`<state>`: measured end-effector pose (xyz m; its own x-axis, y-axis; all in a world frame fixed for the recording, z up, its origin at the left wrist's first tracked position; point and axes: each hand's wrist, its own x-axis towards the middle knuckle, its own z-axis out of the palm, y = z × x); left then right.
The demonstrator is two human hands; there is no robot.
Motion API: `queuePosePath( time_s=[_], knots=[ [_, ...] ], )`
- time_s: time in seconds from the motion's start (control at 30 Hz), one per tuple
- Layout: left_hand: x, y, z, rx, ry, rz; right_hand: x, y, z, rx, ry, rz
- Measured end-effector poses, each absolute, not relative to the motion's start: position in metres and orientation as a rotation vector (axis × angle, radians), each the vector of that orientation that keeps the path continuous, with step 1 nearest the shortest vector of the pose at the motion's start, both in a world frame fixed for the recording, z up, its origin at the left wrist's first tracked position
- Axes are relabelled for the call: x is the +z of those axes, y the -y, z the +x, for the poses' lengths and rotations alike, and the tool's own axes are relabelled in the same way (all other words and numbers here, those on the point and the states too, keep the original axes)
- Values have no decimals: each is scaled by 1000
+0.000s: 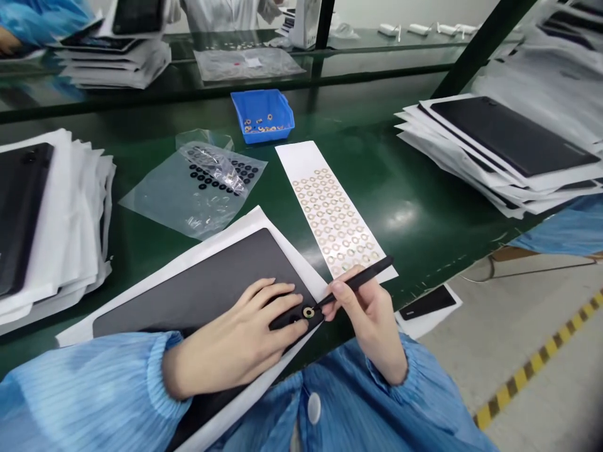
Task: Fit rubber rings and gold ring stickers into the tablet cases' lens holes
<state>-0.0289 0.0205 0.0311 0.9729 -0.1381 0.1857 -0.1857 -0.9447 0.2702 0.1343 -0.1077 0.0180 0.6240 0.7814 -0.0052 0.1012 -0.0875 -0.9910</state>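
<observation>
A dark tablet back cover [202, 282] lies on white foam sheeting [254, 220] in front of me. My left hand [245, 333] rests flat on it with fingers spread, near the camera area at its right corner. Black tweezers [360, 280] are gripped in my right hand [367, 314], their tip pointing left. At that tip a small gold ring [308, 312] sits at the camera hole; whether the tip touches it I cannot tell. Just beyond my right hand is a white sheet [301, 154] carrying rows of similar ring stickers.
A clear bag [160, 194] of black rings and a blue bin [264, 107] with small parts stand further back. Stacked tablets with foam flank me at left [89, 207] and right [509, 138]. Across the shelf, people in work coats are partly visible.
</observation>
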Motion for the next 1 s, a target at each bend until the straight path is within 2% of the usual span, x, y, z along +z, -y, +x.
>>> queuePosePath(
  time_s=[0.3, 1.0],
  knots=[
    [30, -22, -28, 315, 220, 2816, 19, 108, 135, 655, 784, -1590],
    [31, -22, -28, 251, 220, 2820, 19, 108, 134, 596, 827, -1631]
  ],
)
